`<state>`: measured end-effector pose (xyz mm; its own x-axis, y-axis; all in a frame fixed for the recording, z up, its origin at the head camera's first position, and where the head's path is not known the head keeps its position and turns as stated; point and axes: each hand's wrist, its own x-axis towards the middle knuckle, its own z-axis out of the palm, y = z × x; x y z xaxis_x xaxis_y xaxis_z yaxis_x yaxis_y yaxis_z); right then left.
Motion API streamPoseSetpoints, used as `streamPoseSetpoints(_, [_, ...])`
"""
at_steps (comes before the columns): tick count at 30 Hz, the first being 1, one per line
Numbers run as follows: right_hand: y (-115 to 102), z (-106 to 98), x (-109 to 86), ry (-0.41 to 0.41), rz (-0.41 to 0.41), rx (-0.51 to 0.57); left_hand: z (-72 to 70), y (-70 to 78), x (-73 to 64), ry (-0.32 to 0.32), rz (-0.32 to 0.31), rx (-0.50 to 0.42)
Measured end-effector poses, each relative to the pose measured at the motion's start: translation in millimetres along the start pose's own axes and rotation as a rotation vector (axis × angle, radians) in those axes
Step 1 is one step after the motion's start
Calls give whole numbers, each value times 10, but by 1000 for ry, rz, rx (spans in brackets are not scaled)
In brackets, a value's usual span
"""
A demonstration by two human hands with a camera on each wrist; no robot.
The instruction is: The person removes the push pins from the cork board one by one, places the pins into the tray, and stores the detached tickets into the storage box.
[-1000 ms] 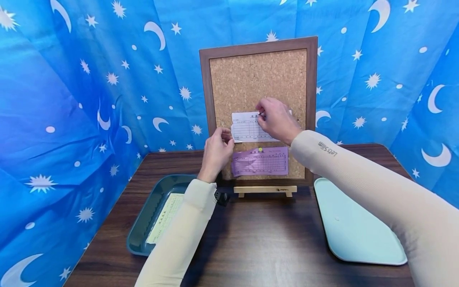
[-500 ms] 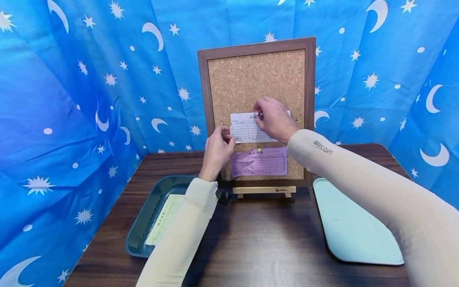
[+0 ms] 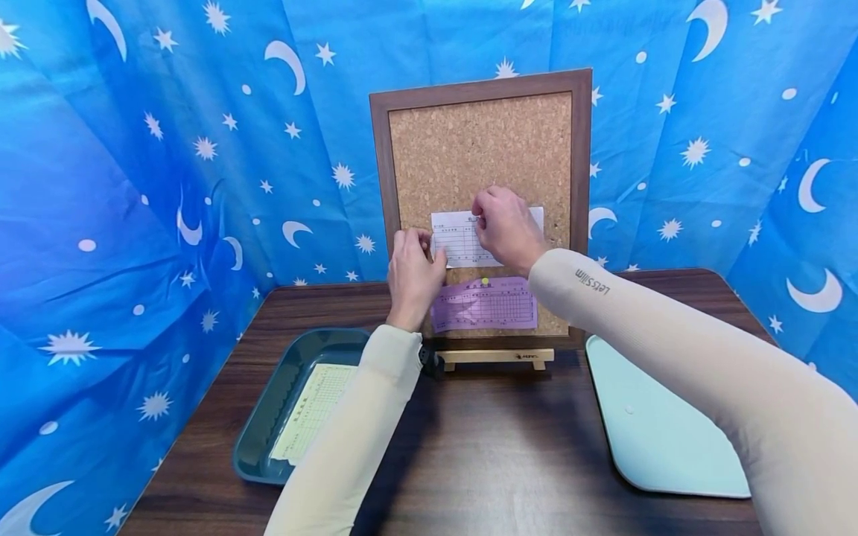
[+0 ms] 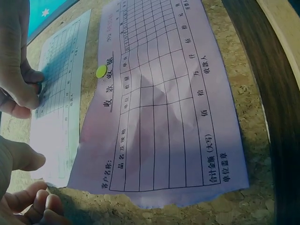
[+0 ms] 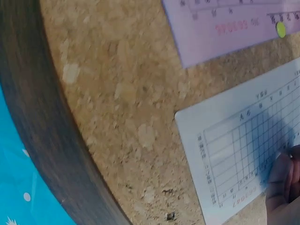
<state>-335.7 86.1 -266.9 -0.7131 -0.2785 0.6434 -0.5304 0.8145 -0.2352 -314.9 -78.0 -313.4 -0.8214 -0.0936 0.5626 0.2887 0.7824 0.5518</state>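
Observation:
On the framed corkboard [image 3: 482, 156] a white receipt slip [image 3: 450, 237] lies above a purple receipt slip [image 3: 482, 305]. A flat yellow thumbtack [image 4: 101, 71] holds the purple one near its top edge. My right hand [image 3: 509, 231] pinches at the white slip's upper middle; a small pale pin shows at the fingertips in the right wrist view, mostly hidden. At the white slip's left edge is my left hand [image 3: 412, 275], its thumb [image 4: 29, 158] and fingers apart with a gap between them. Whether the thumb touches the paper I cannot tell.
A small wooden stand [image 3: 499, 356] supports the board on the dark wood table [image 3: 496, 447]. To the left, a dark green tray [image 3: 255, 439] holds a pale yellow slip [image 3: 311, 409]. A light turquoise tray [image 3: 657, 424] lies to the right. Blue cloth [image 3: 201, 186] surrounds the table.
My left hand has shifted slightly right and its fingers have loosened at the white slip's left edge. My right hand has turned a little and stays at the slip's upper middle.

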Motion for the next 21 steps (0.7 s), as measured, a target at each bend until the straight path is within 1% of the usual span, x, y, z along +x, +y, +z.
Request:
streamPoseSetpoints(3, [-3, -5, -6, 38, 6, -4, 7, 10, 2, 4, 3, 2])
streamPoseSetpoints(6, [-6, -17, 4, 57, 17, -9, 10, 8, 4, 5, 6, 3])
streamPoseSetpoints(9, [-23, -23, 12, 47, 19, -18, 3, 8, 2, 6, 2, 8])
streamPoseSetpoints(13, [-63, -23, 20, 30, 45, -38, -4, 13, 0, 5, -1, 6])
streamPoseSetpoints(21, [-129, -6, 33, 53, 66, -95, -9, 25, 4, -10, -10, 6])
